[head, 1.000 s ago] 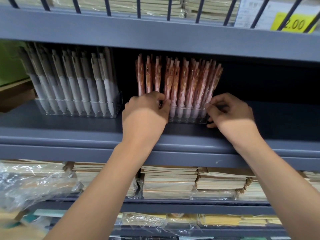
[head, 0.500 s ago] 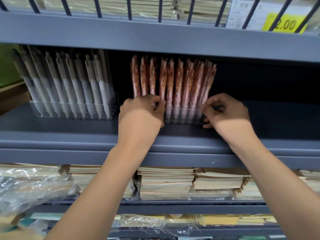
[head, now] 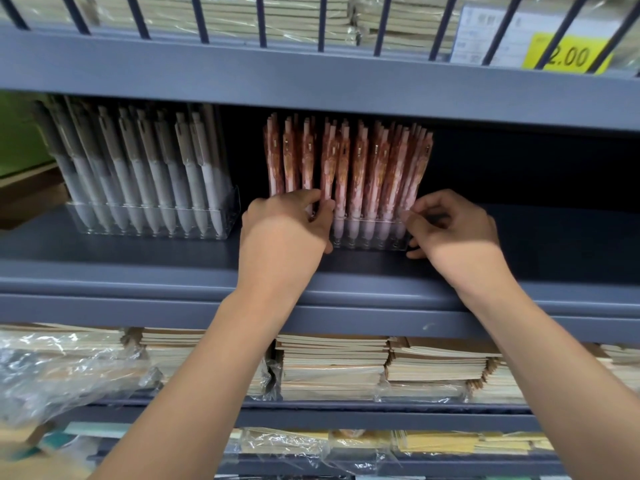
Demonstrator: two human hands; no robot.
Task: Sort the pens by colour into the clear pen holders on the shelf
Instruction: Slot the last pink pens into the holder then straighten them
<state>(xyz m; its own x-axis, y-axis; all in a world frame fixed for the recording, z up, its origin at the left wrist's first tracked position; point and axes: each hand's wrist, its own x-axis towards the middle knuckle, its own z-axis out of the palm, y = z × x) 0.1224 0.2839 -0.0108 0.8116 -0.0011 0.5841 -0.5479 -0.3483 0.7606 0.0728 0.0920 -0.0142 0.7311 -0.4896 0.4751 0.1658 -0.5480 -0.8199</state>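
Observation:
Several pink-orange patterned pens stand upright in a clear pen holder in the middle of the grey shelf. My left hand grips the holder's left end, its fingers curled round the lower parts of the leftmost pens. At the holder's right end my right hand pinches the corner with curled fingers. To the left, a second clear holder carries several white-grey pens.
A grey shelf board hangs low above the pens, with a yellow price tag at its right. Dark open shelf space lies right of the pink pens. Below are stacks of wrapped notebooks and loose plastic wrap.
The view has shifted slightly. Both hands stay on the ends of the pink pen holder, and the pens stand a little straighter than a second ago.

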